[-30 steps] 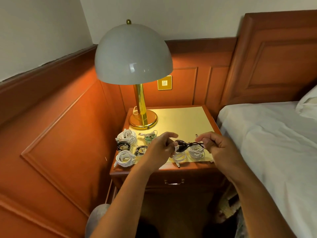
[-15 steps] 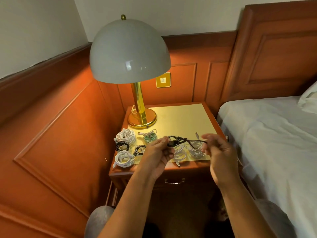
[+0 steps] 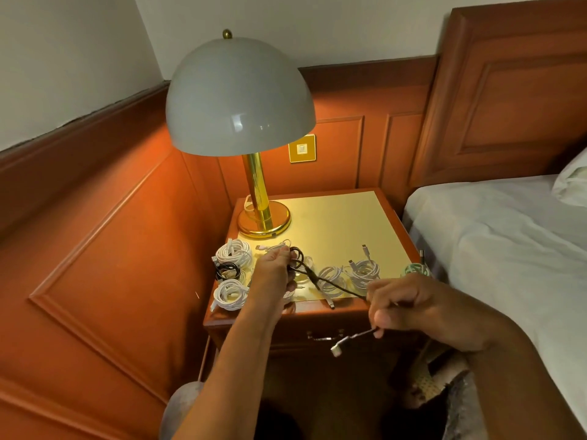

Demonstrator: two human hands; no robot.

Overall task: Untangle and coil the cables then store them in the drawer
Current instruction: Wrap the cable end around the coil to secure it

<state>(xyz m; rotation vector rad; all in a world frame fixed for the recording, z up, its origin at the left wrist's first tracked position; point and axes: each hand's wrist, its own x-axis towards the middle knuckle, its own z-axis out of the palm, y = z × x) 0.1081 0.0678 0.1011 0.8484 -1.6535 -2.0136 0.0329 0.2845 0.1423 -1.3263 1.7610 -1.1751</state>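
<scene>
Closest to the camera, the right hand (image 3: 422, 308) is curled around one end of a black cable (image 3: 320, 282), pinching it so the plug end dangles below the fingers, out in front of the closed drawer (image 3: 305, 336) with its metal handle. From there the cable runs taut up and to the left, crossing over the front edge of the nightstand (image 3: 394, 217), to the left hand (image 3: 276, 269). That hand has its fingers closed on a small loop of the same cable, held just above the tabletop, so the black cable is strung between both hands and not resting on anything as far as I can tell.

Under and around the cable, on the yellow-lit top, there are a bunch of coiled ones: 2 white coils (image 3: 363, 269) side by side near the front middle, a big white coil (image 3: 234, 252) at the left, a small black coil (image 3: 227, 269) just in front of it, and another white coil (image 3: 230, 293) at the front left corner. A mint green coil (image 3: 414, 268) sits at the right edge, partly hidden behind the right hand. A loose white cable (image 3: 273, 246) lies just past the left hand.

Further back is the brass lamp (image 3: 263, 217) with its pale dome shade, standing on the back left of the top. Off to the right is the bed (image 3: 495, 236) with white sheets, and behind everything the wood-panelled wall has a gold switch plate (image 3: 301, 148).
</scene>
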